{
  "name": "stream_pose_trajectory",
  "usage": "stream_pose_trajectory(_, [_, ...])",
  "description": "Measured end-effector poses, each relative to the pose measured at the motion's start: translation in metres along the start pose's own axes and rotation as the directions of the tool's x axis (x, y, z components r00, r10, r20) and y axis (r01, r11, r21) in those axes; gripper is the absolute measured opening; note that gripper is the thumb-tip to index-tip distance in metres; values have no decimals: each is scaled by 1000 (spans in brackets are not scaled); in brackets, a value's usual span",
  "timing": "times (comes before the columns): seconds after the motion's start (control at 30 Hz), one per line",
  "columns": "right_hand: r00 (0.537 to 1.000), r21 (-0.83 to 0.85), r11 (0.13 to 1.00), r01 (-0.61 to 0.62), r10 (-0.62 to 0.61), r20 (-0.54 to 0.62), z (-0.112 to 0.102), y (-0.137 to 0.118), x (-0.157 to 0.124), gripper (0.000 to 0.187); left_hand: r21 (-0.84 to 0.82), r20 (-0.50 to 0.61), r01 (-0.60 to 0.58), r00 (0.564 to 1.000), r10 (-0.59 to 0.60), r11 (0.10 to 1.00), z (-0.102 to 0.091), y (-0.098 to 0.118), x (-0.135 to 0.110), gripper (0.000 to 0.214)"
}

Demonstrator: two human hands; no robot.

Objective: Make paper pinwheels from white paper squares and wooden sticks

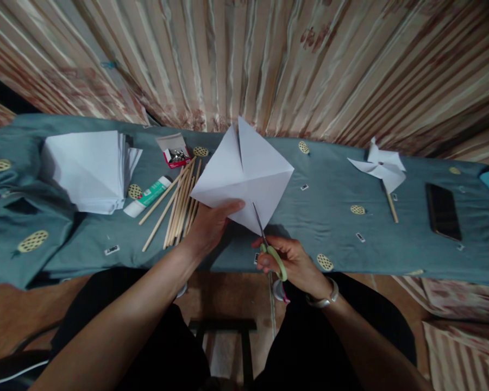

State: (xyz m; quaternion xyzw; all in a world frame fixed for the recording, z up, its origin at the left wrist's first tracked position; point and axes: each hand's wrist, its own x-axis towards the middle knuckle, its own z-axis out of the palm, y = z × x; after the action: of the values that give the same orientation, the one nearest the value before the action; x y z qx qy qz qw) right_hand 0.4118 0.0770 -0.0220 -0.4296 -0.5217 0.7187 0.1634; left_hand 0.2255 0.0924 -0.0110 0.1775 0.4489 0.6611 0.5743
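My left hand (pixel 212 225) pinches the near left edge of a square white paper sheet (pixel 244 174), holding it up above the table. The sheet has a slit cut from its top corner. My right hand (pixel 289 263) grips green-handled scissors (pixel 269 244), whose blades point up into the paper's near corner. Both hands hover over the front edge of a table covered in blue-grey cloth (pixel 326 217).
A stack of white paper (pixel 87 168) lies at the left. Beside it are a glue tube (pixel 146 196), several wooden sticks (pixel 179 203) and an open box of pins (pixel 174 152). A finished paper pinwheel (pixel 381 168) and a dark phone (pixel 443 210) lie at the right.
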Motion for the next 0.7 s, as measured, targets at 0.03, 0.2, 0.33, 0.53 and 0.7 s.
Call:
stream_pose_trajectory(0.03, [1000, 7, 1000, -5, 5, -1, 0, 0, 0, 44, 5, -1, 2, 1000, -2, 1000, 0, 0, 0, 69])
stream_pose_trajectory(0.2, [1000, 34, 999, -22, 22, -5, 2, 0, 1, 47, 8, 5, -2, 1000, 2, 1000, -1, 1, 0, 69])
stream_pose_trajectory(0.33, [1000, 27, 999, -25, 25, -13, 2, 0, 2, 46, 15, -2, 8, 1000, -8, 1000, -2, 0, 0, 67])
stream_pose_trajectory(0.53, [999, 65, 998, -16, 18, -26, 4, 3, 3, 43, 2, -1, 12, 1000, -12, 1000, -2, 1, 1, 70])
stream_pose_trajectory(0.7, [998, 77, 996, -37, 40, -43, 5, 4, 2, 44, 10, -1, 22, 1000, -22, 1000, -2, 0, 1, 64])
